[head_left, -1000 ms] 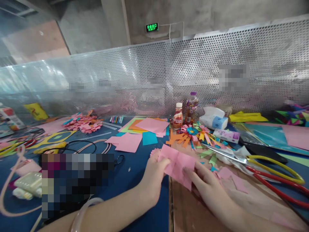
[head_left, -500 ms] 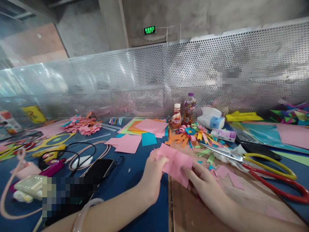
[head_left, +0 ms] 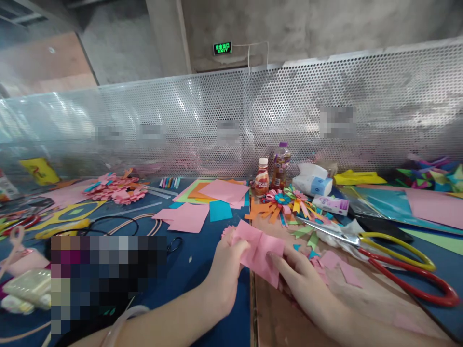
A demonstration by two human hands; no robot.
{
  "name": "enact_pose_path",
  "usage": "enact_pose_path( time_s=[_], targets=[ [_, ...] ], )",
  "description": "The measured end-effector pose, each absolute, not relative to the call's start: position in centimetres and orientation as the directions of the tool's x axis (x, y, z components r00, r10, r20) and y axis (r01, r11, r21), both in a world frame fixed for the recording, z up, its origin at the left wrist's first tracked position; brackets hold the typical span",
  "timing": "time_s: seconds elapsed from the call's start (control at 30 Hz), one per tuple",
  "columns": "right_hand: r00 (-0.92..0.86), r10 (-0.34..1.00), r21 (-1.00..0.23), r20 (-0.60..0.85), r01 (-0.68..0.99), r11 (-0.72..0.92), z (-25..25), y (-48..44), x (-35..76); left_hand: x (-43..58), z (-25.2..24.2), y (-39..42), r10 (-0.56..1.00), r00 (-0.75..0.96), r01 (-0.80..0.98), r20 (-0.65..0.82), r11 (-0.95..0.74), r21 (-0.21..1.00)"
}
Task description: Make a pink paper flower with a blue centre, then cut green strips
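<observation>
A creased pink paper square [head_left: 259, 250] is held between both hands, low over the table. My left hand [head_left: 226, 272] pinches its left edge with thumb and fingers closed. My right hand [head_left: 302, 282] grips its lower right part, fingers laid over the paper. Just behind the left hand a small pink scalloped paper piece [head_left: 227, 232] peeks out.
Large red and yellow scissors [head_left: 383, 253] lie to the right on a brown board [head_left: 289, 318]. Behind them sit paper flowers [head_left: 289, 200], two bottles [head_left: 271, 176], a tissue pack [head_left: 313, 183], loose coloured sheets [head_left: 217, 197] and pink scraps [head_left: 340, 267]. A perforated metal screen [head_left: 325, 115] closes the back.
Both hands keep hold of the pink paper and shift it slightly left and down; the view has drifted a little.
</observation>
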State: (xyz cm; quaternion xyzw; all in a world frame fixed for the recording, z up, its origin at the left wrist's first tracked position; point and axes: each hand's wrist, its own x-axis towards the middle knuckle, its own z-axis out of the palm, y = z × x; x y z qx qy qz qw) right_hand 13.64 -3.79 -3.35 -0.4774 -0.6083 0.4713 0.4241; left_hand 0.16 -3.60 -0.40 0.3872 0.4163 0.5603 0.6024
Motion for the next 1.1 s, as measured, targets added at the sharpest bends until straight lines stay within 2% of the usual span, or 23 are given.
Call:
enact_pose_path(
  time_s=[0.17,0.33,0.5,0.63,0.87,1.03,1.1],
  targets=[
    [-0.186,0.982,-0.985,-0.027,0.173,0.005,-4.1,-3.7,13.7,0.1,-0.6,-3.5,0.996,0.071,-0.371,-0.045,0.068,0.926],
    [-0.167,0.985,-0.992,-0.031,0.123,-0.01,-3.7,-3.7,13.9,0.0,-0.6,-3.5,0.996,0.07,-0.387,-0.058,0.08,0.919],
    [-0.181,0.968,-0.983,-0.176,0.09,-0.162,-3.6,-3.6,13.8,-0.1,-0.6,-3.6,0.997,0.058,-0.363,-0.05,0.068,0.929],
    [-0.187,0.965,-0.983,-0.182,0.074,-0.171,-3.8,-3.7,13.8,0.0,-0.6,-3.6,0.996,0.041,-0.38,-0.078,0.088,0.921],
    [-0.232,0.967,-0.986,-0.106,0.149,-0.072,-2.6,-3.9,14.3,0.0,-0.4,-4.0,0.989,0.047,-0.426,-0.142,0.149,0.893],
    [-0.242,0.942,-0.958,-0.233,0.221,-0.18,-0.4,-4.1,15.6,0.2,-0.3,-4.0,0.97,0.132,-0.441,-0.206,0.243,0.864],
    [-0.235,0.942,-0.942,-0.239,0.292,-0.166,-0.1,-4.5,16.6,0.4,-0.3,-4.1,0.945,0.185,-0.411,-0.268,0.322,0.853]
  ],
)
